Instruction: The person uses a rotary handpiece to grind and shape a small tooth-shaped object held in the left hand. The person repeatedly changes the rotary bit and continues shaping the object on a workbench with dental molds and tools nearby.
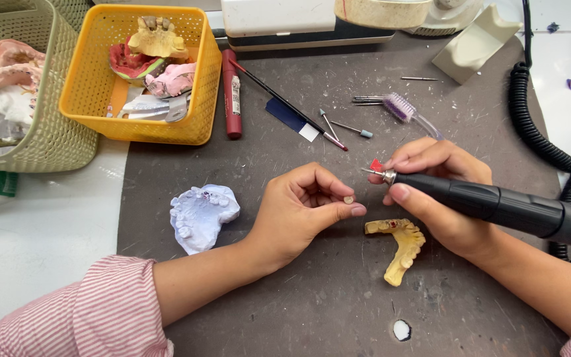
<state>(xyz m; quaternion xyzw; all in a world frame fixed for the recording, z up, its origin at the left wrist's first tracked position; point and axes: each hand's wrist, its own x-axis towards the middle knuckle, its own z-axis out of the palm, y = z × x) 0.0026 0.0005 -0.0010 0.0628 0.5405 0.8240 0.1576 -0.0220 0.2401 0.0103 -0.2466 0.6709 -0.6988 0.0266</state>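
My left hand pinches a tiny beige tooth crown between thumb and forefinger, just above the dark work mat. My right hand grips a black rotary handpiece; its thin bur tip points left, a little above and right of the crown. A small red piece shows between the right fingers. A yellow dental cast lies on the mat under my right hand. A pale blue-white jaw cast lies left of my left hand.
A yellow basket of dental casts and a green basket stand at the back left. A red pen, a thin brush, loose burs and a purple toothbrush lie behind my hands. A coiled black cable runs down the right.
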